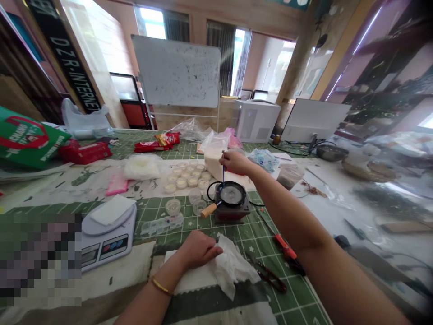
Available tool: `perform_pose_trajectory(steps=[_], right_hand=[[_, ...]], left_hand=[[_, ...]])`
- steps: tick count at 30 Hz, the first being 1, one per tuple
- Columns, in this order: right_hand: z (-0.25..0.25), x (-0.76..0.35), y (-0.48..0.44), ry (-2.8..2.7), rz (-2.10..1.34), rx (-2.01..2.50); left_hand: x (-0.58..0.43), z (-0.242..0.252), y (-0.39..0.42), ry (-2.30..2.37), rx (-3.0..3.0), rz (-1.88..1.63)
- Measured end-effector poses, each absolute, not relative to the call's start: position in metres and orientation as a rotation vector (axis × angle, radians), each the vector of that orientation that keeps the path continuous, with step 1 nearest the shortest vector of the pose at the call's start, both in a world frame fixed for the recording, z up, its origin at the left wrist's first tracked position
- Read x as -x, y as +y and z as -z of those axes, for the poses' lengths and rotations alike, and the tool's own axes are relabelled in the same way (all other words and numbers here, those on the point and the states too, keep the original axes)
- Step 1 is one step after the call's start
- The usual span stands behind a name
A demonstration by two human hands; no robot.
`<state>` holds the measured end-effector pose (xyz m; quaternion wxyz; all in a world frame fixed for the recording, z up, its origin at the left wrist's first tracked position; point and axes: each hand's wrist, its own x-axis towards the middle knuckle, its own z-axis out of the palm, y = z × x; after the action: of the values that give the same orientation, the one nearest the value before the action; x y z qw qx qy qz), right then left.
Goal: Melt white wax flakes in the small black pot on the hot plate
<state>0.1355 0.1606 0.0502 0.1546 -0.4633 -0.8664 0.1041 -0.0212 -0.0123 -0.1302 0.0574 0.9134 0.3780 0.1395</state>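
Green gridded mat [257,239] covers much of the table; toward its near side lies a crumpled white tissue [233,266], left hand [199,249] curled with thumb at its edge, whether pinching it cannot be told. Beyond, a small heater [231,215] carries a black pan [233,195] of translucent contents. Right hand [236,162], above, grips a thin blue stick [223,174], lower end at the pan's far-left rim.

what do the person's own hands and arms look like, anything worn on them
The bare left hand and bare right hand wear no gloves. A narrow, gold-coloured, curved bangle rings the left wrist; the right wrist shows nothing worn. No sleeve is visible on either arm.
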Motion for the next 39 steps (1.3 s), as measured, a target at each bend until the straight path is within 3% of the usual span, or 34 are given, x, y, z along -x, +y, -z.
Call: perform_pose_trajectory(steps=[18, 39], right_hand=[[-0.032, -0.229, 0.117, -2.175, -0.385, 1.490], [-0.035, -0.225, 0.123, -2.127, -0.484, 1.460]], left_hand=[[0.018, 0.125, -0.020, 1.228, -2.790, -0.308], [0.016, 0.123, -0.021, 1.240, -2.755, -0.258]])
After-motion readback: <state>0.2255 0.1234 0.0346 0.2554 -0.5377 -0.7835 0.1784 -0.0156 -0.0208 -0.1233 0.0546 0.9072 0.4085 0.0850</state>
